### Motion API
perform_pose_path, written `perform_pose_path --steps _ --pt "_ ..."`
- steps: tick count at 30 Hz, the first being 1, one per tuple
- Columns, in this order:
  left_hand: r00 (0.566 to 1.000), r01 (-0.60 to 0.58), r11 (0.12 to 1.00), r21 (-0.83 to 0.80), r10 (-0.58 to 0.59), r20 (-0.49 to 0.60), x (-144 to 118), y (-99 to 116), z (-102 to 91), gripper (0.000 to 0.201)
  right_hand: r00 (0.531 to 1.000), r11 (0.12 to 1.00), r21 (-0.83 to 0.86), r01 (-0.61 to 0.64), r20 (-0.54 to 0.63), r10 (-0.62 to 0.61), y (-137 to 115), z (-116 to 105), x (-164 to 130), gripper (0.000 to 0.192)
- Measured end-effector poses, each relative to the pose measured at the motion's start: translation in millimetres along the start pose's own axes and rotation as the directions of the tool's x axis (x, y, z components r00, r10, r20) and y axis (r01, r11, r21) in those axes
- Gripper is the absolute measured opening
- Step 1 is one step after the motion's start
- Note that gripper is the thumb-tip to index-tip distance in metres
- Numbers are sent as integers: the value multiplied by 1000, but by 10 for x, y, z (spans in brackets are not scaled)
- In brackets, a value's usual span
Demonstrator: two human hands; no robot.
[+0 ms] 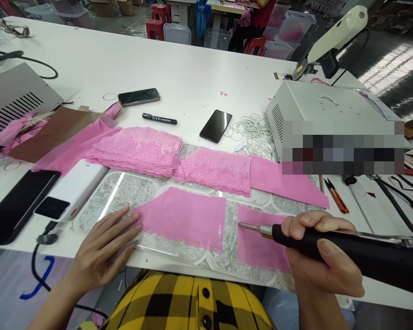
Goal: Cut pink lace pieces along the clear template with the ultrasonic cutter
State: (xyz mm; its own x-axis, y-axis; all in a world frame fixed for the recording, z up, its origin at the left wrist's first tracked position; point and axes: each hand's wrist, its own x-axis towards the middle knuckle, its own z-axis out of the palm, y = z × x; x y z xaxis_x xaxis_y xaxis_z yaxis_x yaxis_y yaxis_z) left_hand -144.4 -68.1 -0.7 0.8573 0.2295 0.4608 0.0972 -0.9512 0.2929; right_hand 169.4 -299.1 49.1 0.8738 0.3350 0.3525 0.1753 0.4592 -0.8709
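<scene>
Left hand point(105, 245) lies flat, fingers spread, holding nothing, pressing the left edge of 1 pink fabric piece point(186, 217) on the glass cutting plate point(124, 190). Right hand point(318, 254) is closed around a black cutting tool point(347, 250), its metal tip over a 2nd pink piece point(258, 247) just right of the 1st.

Left hand point(105, 243) flat; right hand point(321, 254) fingers curled.

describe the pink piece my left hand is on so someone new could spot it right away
Start at the clear patterned plate on the near edge of the white table. The left hand presses the left edge of a plain pink fabric piece there. Unlike the lace pieces behind it, it is smooth, flat and single.
</scene>
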Motion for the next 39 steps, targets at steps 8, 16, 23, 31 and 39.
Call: perform_pose_path --steps 8,16,23,31,39 --pt "1000 1 1000 13 0 -19 10 16 -6 56 1000 1000 11 -18 10 18 -86 -48 -39 14" --pt "982 -186 982 -17 187 33 282 351 66 46 996 997 35 -69 51 67 -161 -116 -154 15" --pt "953 -291 950 -111 298 50 635 514 158 39 995 994 85 -72 76 66 -126 -132 -164 15" --pt "932 -345 928 -140 356 69 940 678 255 32 993 992 91 -86 88 78 -74 -132 -185 10" --pt "911 -350 917 -192 381 157 1329 1043 617 25 985 997 66 41 -171 -29 -97 -318 20 16"
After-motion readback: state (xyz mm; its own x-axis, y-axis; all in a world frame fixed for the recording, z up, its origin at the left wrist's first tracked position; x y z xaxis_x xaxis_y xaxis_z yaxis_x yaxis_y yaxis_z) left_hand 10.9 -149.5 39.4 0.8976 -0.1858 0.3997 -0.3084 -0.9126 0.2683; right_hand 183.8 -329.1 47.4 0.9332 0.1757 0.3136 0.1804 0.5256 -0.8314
